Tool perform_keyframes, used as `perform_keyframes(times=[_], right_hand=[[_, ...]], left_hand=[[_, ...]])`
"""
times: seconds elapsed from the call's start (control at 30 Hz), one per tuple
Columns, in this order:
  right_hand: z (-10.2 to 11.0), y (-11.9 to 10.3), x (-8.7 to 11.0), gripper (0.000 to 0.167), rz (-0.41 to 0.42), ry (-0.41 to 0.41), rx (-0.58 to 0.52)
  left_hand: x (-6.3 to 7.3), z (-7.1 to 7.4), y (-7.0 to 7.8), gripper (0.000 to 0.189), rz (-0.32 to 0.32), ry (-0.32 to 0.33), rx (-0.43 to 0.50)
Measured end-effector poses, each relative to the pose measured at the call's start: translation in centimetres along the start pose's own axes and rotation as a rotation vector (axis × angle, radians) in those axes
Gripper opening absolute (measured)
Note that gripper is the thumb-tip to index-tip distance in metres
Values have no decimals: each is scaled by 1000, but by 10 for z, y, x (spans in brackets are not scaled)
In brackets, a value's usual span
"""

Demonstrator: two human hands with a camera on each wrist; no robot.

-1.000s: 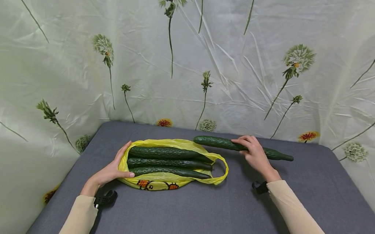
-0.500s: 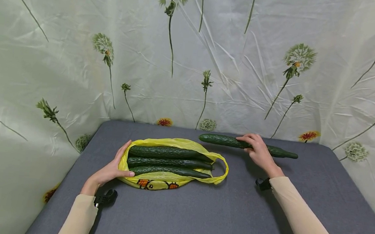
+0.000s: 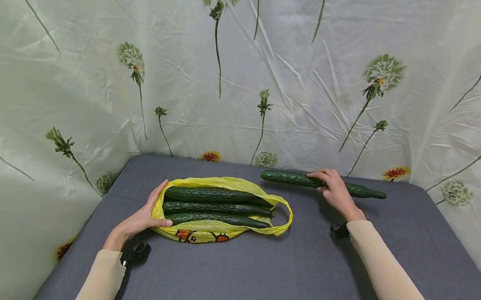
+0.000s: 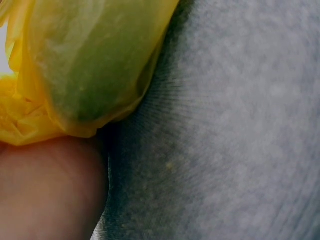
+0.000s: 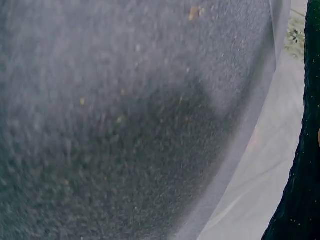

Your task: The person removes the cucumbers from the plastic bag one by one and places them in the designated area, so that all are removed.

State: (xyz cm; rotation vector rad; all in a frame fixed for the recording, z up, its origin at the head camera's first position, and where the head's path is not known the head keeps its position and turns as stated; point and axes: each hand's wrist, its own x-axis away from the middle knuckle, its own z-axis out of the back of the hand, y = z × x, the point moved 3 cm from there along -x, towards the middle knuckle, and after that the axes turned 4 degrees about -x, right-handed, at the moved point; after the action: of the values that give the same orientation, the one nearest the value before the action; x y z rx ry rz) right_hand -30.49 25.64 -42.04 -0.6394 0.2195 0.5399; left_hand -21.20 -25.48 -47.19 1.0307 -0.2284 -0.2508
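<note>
A yellow plastic bag [image 3: 242, 184] lies on its side, its mouth facing up, with three cucumbers [image 3: 215, 195] side by side inside. My left hand [image 3: 138, 221] holds the bag's left end, thumb over the near rim and fingers along the far side. Close up in the left wrist view, the end of a cucumber shows green through the bag [image 4: 95, 65], right by the skin of my hand [image 4: 50, 187]. Right of the bag, my right hand [image 3: 335, 194] grips another long cucumber [image 3: 287, 177] around its middle, above the table near the back edge.
A grey cloth-covered table [image 3: 256, 278] bears everything. Behind it and at the sides hangs a pale curtain [image 3: 312, 104] printed with dandelions. The bag's handle loop [image 3: 289, 217] reaches out to the right, below the held cucumber.
My right hand has moved the cucumber a little to the right and toward the back, away from the bag. The left hand and the bag stay in place.
</note>
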Motion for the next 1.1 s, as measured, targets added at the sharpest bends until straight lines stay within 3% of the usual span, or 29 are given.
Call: perform_keyframes(times=[0.53, 1.1], right_hand=[[1, 20, -2, 46, -91, -25, 58], [6, 30, -4, 45, -112, -44, 103]], left_hand=[[1, 0, 0, 109, 5, -1, 8], [0, -1, 1, 109, 0, 2, -1]])
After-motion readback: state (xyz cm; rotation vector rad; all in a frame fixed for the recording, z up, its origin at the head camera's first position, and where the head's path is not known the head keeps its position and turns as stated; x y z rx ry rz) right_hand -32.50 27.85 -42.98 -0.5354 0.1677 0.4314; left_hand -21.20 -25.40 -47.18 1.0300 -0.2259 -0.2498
